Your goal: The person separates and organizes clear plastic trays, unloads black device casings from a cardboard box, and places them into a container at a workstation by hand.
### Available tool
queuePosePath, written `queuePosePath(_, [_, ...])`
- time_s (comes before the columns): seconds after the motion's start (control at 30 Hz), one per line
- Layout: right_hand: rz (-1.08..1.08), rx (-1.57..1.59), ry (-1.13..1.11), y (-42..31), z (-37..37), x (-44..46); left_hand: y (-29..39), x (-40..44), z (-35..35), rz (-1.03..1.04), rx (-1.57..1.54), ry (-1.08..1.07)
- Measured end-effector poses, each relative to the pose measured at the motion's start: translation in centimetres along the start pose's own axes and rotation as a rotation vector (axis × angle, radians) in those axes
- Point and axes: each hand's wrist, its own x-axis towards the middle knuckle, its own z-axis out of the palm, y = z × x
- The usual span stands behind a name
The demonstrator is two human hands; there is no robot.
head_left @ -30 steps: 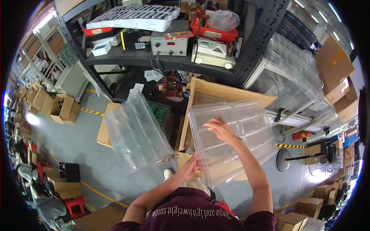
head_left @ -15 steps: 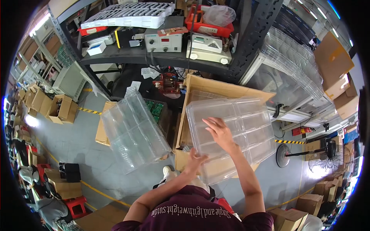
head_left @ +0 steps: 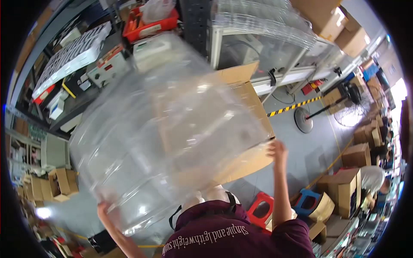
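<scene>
A large clear plastic compartment tray (head_left: 124, 146) is held up across the middle of the view, smeared by motion. My left hand (head_left: 107, 210) grips its lower left edge, with the fingers partly seen through the plastic. At its right corner is my right hand (head_left: 277, 151), fingers curled in and closed at the edge. Behind and under the tray lies an open cardboard box (head_left: 254, 103), seen partly through the plastic. Whether a second tray overlaps the first cannot be made out.
A dark metal shelf (head_left: 84, 101) with instruments and a red bin (head_left: 150, 26) stands at the upper left. Stacked clear trays (head_left: 262, 21) sit on a frame at the back. A fan (head_left: 352, 96), red stool (head_left: 259, 207) and blue stool (head_left: 308, 205) are to the right.
My view has turned to the right. My hands have moved far apart, from the right-hand tray's surface and edge to opposite sides of a tray, which is now raised closer to me.
</scene>
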Motion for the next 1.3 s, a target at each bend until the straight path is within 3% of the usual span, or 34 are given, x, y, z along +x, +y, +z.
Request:
queuePosePath(0.07, [0.432,0.05,-0.171,5.9,3.2,-1.3,-1.1,0.0,-6.2,-0.004,-0.034,0.111])
queuePosePath(0.1, [0.543,0.157,-0.293,6.7,4.8,-2.5,1.5,-4.3,-0.4,-0.016,-0.261,0.14])
queuePosePath(0.13, [0.581,0.201,-0.286,7.8,6.9,-3.0,-0.2,-3.7,-5.1,-0.032,-0.298,0.128])
queuePosePath(0.17, [0.582,0.208,-0.287,8.2,8.6,-3.1,1.0,-7.5,-0.4,0.189,-0.003,0.331])
queuePosePath(0.23, [0.606,0.209,-0.234,7.9,11.4,-2.3,-0.3,-8.4,-2.8,0.194,0.129,0.425])
queuePosePath(0.27, [0.608,0.212,-0.241,8.1,12.1,-2.0,-1.7,-7.3,-6.6,0.2,0.13,0.43])
queuePosePath(0.3, [0.648,0.197,-0.18,8.3,12.7,-1.6,-2.7,-5.4,-11.6,0.076,0.021,0.351])
queuePosePath(0.33, [0.682,0.184,-0.119,8.5,13.5,-1.2,-8.3,-1.8,-24.3,-0.044,-0.093,0.267])
queuePosePath(0.47, [0.588,0.12,-0.166,11.2,12.1,0.0,-9.3,-4.7,-19.9,-0.007,-0.26,0.327])
queuePosePath(0.57, [0.457,0.293,-0.231,11.5,9.1,-1.3,-9.8,-6.9,-16.7,0.021,-0.416,0.381])
queuePosePath(0.67, [0.331,0.302,-0.302,9.8,6.6,-3.5,-11.3,-6.1,-18.6,-0.016,-0.397,0.413])
queuePosePath(0.7, [0.329,0.336,-0.261,9.3,5.9,-4.0,-11.8,-5.3,-19.7,0.004,-0.408,0.321])
queuePosePath(0.83, [0.287,0.377,-0.176,7.6,3.5,-5.3,-12.7,-4.5,-19.3,0.038,-0.4,0.345])
queuePosePath(1.13, [0.033,0.302,-0.334,0.0,6.5,-7.8,-11.7,-3.9,-15.4,0.081,-0.481,0.37])
queuePosePath(1.3, [-0.045,0.221,-0.497,-2.4,10.7,-7.2,-13.5,-4.3,-18.5,0.068,-0.632,0.349])
